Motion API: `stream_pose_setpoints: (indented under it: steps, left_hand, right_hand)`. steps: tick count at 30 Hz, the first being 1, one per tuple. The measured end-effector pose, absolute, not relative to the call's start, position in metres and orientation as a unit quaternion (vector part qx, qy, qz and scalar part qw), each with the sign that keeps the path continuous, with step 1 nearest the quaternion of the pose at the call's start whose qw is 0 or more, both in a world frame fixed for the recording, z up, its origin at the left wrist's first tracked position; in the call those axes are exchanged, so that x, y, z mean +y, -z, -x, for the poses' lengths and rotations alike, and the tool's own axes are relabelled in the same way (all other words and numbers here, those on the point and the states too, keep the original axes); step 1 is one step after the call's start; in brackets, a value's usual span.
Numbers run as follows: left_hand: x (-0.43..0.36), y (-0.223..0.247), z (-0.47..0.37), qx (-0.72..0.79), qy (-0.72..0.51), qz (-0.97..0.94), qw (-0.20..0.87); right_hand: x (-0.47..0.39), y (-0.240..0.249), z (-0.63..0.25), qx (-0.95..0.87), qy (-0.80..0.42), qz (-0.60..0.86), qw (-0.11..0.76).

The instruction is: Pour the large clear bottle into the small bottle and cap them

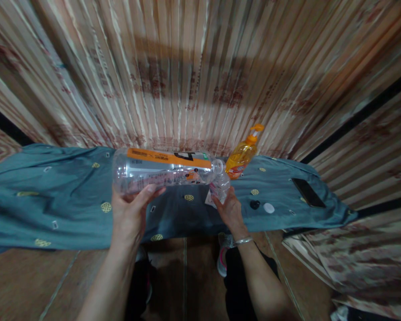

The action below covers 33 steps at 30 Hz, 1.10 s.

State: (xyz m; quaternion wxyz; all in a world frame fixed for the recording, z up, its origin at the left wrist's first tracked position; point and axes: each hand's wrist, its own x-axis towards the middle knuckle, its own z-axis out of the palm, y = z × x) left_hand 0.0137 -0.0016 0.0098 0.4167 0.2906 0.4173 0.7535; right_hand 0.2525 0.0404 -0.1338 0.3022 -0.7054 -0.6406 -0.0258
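My left hand [132, 207] is closed around the lower part of a large clear plastic bottle [163, 168] with an orange and silver label. The bottle lies nearly level in the air, its uncapped neck pointing right. My right hand [230, 208] grips a smaller clear plastic bottle [220, 185], whose top is close under the large bottle's mouth. Whether the two mouths touch I cannot tell. Something white, perhaps paper [210, 199], shows beside the small bottle. Behind my right hand stands an orange pump bottle [242, 156] of yellow liquid, which looks tilted in this view.
A teal patterned cloth [76, 191] covers the narrow table. To the right lie a black cap [255, 204], a white round disc [269, 207] and a dark phone [308, 192]. A pleated curtain [187, 80] hangs right behind the table; black poles stand at both sides.
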Motion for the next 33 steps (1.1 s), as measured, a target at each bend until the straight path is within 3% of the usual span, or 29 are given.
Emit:
stream_pose_setpoints:
  steps: [33]
  left_hand:
    - [0.0033, -0.0048, -0.0112, 0.421, -0.751, -0.274, 0.429]
  right_hand:
    - [0.0418, 0.1290, -0.2504, -0.632, 0.005, 0.713, 0.303]
